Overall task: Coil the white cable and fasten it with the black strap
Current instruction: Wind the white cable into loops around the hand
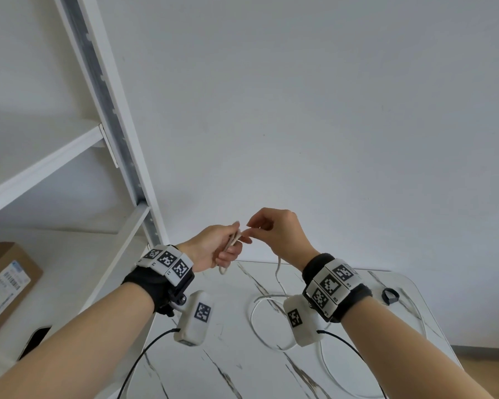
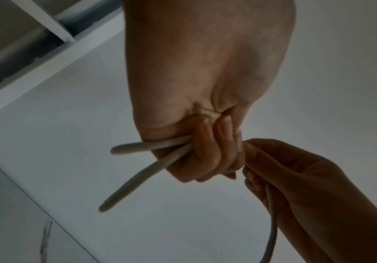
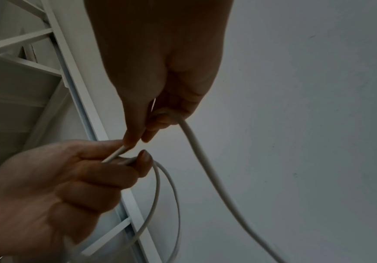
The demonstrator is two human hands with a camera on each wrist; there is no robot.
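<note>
White cable [image 1: 233, 243] held above the marble-patterned table [image 1: 242, 355], its first loops gripped in the curled left hand [image 1: 213, 249]. Right hand [image 1: 277, 234] pinches the next length, the remainder trailing onto the table. Black strap [image 1: 390, 295] lies on the table's right side, apart from both hands.

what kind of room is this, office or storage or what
Probably a plain workroom or storage corner: a white metal shelving rack against a bare white wall, a labelled cardboard box on the shelf, and a small marble-patterned table.
</note>
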